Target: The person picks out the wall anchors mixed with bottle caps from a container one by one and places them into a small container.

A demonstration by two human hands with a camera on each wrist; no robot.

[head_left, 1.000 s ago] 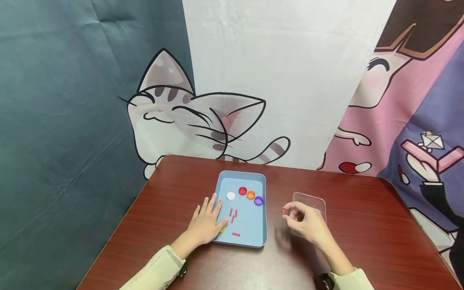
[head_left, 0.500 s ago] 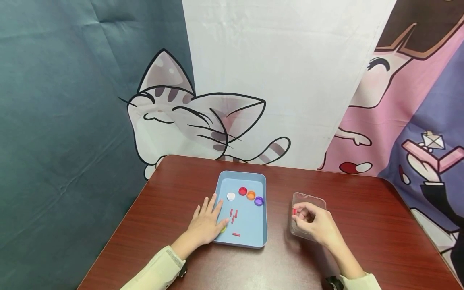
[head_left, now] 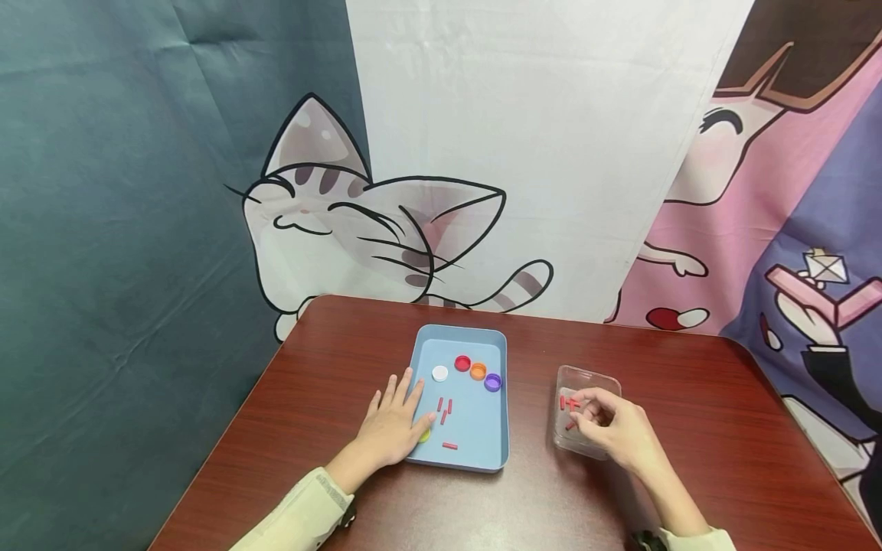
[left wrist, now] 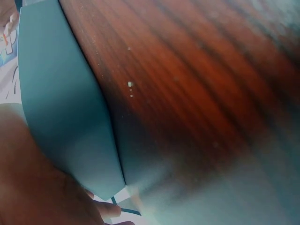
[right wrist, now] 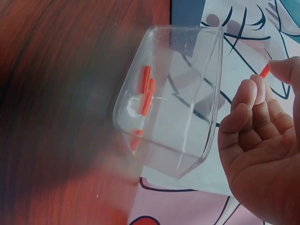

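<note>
Right hand (head_left: 618, 430) sits farther right over clear box (right wrist: 176, 108) than before, pinching red stick (right wrist: 265, 71); release seemingly incomplete; left hand (head_left: 390, 425) lies spread across blue tray (head_left: 480, 422) edge.

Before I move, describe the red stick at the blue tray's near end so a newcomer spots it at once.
On the brown table, find the blue tray. Just inside its near edge lies the red stick. It lies crosswise, unlike the three roughly lengthwise red sticks grouped farther away.
</note>
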